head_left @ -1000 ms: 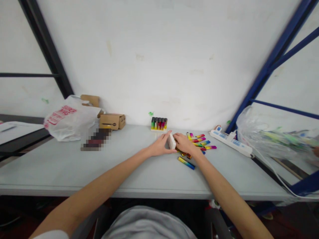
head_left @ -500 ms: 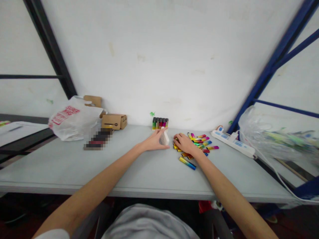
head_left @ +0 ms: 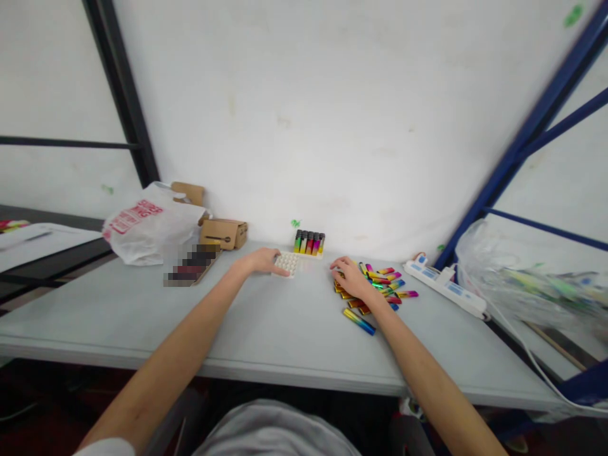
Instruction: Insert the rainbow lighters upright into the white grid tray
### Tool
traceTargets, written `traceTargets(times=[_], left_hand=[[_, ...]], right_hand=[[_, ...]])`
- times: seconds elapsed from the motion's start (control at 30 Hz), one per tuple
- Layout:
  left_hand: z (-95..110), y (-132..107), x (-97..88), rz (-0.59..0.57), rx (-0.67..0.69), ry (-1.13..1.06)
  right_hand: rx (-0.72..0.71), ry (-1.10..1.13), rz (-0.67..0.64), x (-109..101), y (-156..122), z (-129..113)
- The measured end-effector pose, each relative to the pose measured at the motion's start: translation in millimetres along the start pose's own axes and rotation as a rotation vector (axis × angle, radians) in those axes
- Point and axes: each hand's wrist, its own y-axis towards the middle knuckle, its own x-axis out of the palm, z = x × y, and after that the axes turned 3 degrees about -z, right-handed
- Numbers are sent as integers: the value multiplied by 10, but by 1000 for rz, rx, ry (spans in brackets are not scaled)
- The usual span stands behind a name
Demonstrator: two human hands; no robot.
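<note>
Ample bare tabletop (head_left: pixel 294 323) between my left hand (head_left: pixel 263 260), gripping gridded white tray (head_left: pixel 287 265) by edge, and my right hand (head_left: pixel 350 280), half-curled over metallic tubes (head_left: pixel 391 289), hold unclear.

Lined at left with a white plastic bag (head_left: pixel 152 231) beside a cardboard box (head_left: pixel 219 232); at right, with a power strip (head_left: pixel 456 293) near a blue post (head_left: pixel 515 142).
</note>
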Motion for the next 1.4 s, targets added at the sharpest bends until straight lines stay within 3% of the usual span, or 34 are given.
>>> traceTargets(times=[0.2, 0.37, 0.47, 0.57, 0.7, 0.9, 1.1, 1.27, 1.4], left_hand=[[-8, 49, 35, -107, -134, 102], [-177, 129, 173, 114, -221, 86], [-289, 214, 244, 129, -178, 64], [-360, 294, 271, 138, -98, 51], [-439, 329, 277, 187, 6, -1], [-542, 291, 318, 307, 41, -82], [-504, 290, 332, 391, 17, -79], [-359, 343, 350, 411, 43, -84], [-284, 375, 383, 444, 139, -100]], right_hand=[[-101, -45, 38, -18, 57, -91], [-80, -215, 89, 20, 671, -316], [-57, -223, 111, 186, 1045, -481], [-44, -267, 115, 393, 1186, -600], [2, -267, 125, 450, 1114, -622], [-101, -290, 38, 208, 756, -658], [-93, -381, 34, -13, 261, -956], [36, -457, -6, -196, 326, -1097], [168, -488, -114, -156, 464, -1157]])
